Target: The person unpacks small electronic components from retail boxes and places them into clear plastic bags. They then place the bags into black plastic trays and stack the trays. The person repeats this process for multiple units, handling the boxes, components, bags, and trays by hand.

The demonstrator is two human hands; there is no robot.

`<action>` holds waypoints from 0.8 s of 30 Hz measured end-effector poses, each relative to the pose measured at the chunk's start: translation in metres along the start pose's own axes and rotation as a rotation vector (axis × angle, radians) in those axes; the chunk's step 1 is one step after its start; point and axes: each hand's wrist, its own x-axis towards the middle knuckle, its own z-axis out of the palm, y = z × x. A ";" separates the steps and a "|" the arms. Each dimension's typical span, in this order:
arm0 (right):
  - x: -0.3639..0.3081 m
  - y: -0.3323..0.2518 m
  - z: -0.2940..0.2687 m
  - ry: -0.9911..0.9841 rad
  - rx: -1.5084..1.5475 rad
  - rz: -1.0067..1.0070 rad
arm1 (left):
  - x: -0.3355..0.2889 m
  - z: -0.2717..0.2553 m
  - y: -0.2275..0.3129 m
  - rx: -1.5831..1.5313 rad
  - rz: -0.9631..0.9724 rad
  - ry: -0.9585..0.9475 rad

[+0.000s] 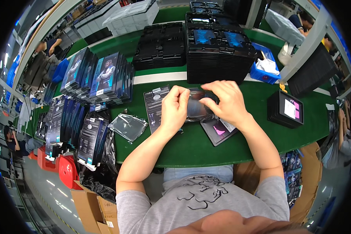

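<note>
Between my hands lies a dark, glossy, see-through piece (198, 109), perhaps a film or plastic wrap; its exact kind is unclear. My left hand (175, 107) is closed at its left edge, thumb pressed against the curled fingers. Over its right side, my right hand (225, 99) has the thumb and fingers spread apart. A flat dark printed box (153, 102) lies partly under my left hand. Below my right hand is a dark flat piece with a pink shape (216, 130), partly covered. A clear plastic-wrapped dark packet (128, 126) rests left of my left forearm.
Printed box stacks (105, 76) stand at the left, with more dark boxes (91, 136) nearer me. Tall black tray stacks (220, 54) rise behind my hands. On the right are a blue bin (267, 72) and a black open box (286, 109). The green table (191, 154) curves before me.
</note>
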 end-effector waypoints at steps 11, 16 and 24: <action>0.006 -0.014 -0.006 -0.339 0.374 0.397 | -0.002 0.002 0.001 -0.129 -0.023 -0.101; 0.003 -0.020 -0.005 -0.295 0.350 0.286 | -0.001 -0.002 -0.006 -0.317 -0.092 -0.146; 0.003 -0.016 0.002 -0.219 0.420 0.184 | -0.001 -0.007 0.001 -0.495 -0.251 -0.285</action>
